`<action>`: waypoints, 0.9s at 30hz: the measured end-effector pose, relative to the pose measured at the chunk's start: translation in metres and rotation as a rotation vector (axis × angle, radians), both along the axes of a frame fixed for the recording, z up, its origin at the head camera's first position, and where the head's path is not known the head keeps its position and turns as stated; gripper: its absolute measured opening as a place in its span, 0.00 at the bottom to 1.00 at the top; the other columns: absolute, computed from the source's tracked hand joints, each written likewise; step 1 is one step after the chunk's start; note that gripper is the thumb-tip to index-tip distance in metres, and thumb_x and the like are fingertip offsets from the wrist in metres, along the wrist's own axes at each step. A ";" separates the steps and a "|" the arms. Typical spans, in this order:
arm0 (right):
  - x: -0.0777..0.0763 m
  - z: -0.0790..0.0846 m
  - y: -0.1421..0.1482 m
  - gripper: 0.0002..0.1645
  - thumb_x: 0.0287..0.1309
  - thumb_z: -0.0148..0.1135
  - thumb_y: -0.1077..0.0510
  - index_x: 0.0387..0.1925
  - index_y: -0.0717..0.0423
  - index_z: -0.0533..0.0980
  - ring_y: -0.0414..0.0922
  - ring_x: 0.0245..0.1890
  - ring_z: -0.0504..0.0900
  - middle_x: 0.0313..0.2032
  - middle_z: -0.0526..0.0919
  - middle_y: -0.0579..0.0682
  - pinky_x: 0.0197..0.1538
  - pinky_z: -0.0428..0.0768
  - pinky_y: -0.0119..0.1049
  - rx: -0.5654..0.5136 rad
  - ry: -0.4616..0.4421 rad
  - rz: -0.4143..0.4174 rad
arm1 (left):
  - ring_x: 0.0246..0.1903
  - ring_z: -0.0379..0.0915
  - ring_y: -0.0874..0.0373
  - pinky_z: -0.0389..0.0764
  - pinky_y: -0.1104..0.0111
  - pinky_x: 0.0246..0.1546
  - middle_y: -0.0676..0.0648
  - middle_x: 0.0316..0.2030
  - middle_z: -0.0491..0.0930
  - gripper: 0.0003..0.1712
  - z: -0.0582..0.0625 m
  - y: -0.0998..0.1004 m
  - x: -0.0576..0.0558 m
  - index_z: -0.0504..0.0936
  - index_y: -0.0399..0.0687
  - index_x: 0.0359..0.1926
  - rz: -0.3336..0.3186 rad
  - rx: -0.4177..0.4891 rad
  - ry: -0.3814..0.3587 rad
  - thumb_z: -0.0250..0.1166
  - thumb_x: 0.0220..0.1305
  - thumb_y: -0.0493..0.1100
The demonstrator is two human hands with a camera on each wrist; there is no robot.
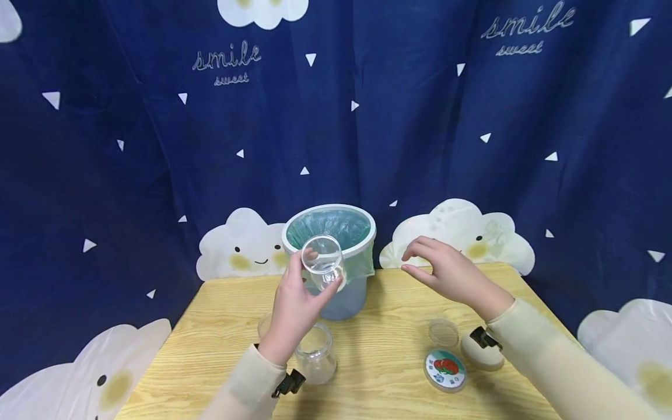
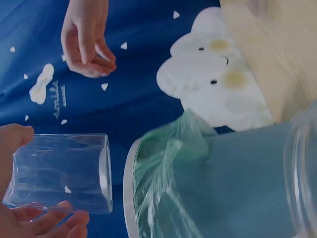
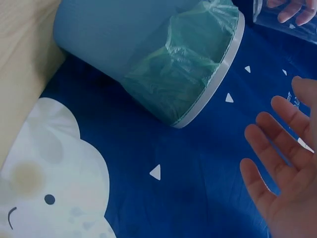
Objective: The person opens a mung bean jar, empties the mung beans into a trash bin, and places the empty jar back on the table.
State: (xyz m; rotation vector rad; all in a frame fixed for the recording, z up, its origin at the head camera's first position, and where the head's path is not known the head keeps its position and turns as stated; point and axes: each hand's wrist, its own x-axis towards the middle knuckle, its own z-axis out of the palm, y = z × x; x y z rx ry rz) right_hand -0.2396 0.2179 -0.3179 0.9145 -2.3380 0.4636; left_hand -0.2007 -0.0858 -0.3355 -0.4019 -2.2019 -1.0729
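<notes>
My left hand (image 1: 295, 309) grips a clear jar (image 1: 321, 262) between thumb and fingers, its round mouth visible in the head view. The jar is held up in front of the lined trash bin (image 1: 350, 297). In the left wrist view the jar (image 2: 64, 171) lies sideways in the frame, beside the bin's white rim (image 2: 130, 188). My right hand (image 1: 454, 274) is raised to the right of the bin, fingers loosely bent with nothing in them. The right wrist view shows that hand (image 3: 290, 173) with spread fingers, apart from the bin.
A second clear jar (image 1: 317, 359) stands on the wooden table (image 1: 378, 361), with another clear round rim (image 1: 264, 324) partly behind my left hand. Below my right arm lie a clear disc (image 1: 443, 332), a lid with a red picture (image 1: 445, 370) and a pale round piece (image 1: 481, 354).
</notes>
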 end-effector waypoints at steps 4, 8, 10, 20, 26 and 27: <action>0.007 -0.005 -0.002 0.10 0.58 0.67 0.49 0.39 0.46 0.78 0.36 0.41 0.77 0.40 0.77 0.37 0.46 0.78 0.37 0.000 0.040 0.029 | 0.45 0.76 0.53 0.78 0.59 0.41 0.47 0.48 0.78 0.39 -0.007 0.004 0.003 0.67 0.49 0.57 -0.008 -0.050 0.004 0.74 0.49 0.58; 0.013 -0.015 -0.003 0.12 0.56 0.68 0.49 0.39 0.46 0.77 0.39 0.43 0.78 0.42 0.78 0.39 0.49 0.77 0.40 0.004 0.079 0.021 | 0.46 0.76 0.53 0.79 0.59 0.43 0.47 0.47 0.77 0.39 -0.014 0.006 0.003 0.68 0.48 0.57 -0.012 -0.068 -0.012 0.74 0.49 0.58; 0.016 -0.020 -0.003 0.12 0.55 0.69 0.49 0.40 0.47 0.78 0.40 0.44 0.77 0.43 0.78 0.40 0.49 0.77 0.42 0.006 0.083 0.009 | 0.45 0.75 0.54 0.79 0.59 0.44 0.47 0.47 0.76 0.39 -0.018 0.007 0.005 0.68 0.47 0.57 -0.017 -0.073 -0.036 0.74 0.49 0.59; 0.028 -0.046 -0.001 0.12 0.54 0.70 0.51 0.40 0.47 0.78 0.41 0.45 0.78 0.43 0.78 0.39 0.49 0.77 0.44 0.012 0.089 0.013 | 0.42 0.77 0.57 0.80 0.62 0.41 0.48 0.45 0.77 0.40 -0.042 0.014 0.017 0.69 0.47 0.56 -0.033 -0.165 -0.106 0.76 0.47 0.58; 0.036 -0.060 0.000 0.11 0.54 0.70 0.49 0.39 0.44 0.78 0.39 0.44 0.78 0.42 0.78 0.38 0.48 0.77 0.44 0.026 0.078 -0.008 | 0.43 0.77 0.60 0.80 0.64 0.43 0.53 0.43 0.77 0.37 -0.058 0.018 0.023 0.68 0.51 0.54 -0.088 -0.223 -0.167 0.75 0.47 0.58; 0.038 -0.062 0.000 0.11 0.54 0.69 0.49 0.39 0.44 0.78 0.39 0.44 0.78 0.42 0.78 0.37 0.49 0.77 0.44 0.028 0.074 -0.010 | 0.43 0.77 0.60 0.80 0.65 0.43 0.54 0.42 0.76 0.36 -0.061 0.019 0.024 0.68 0.52 0.53 -0.098 -0.229 -0.178 0.75 0.47 0.59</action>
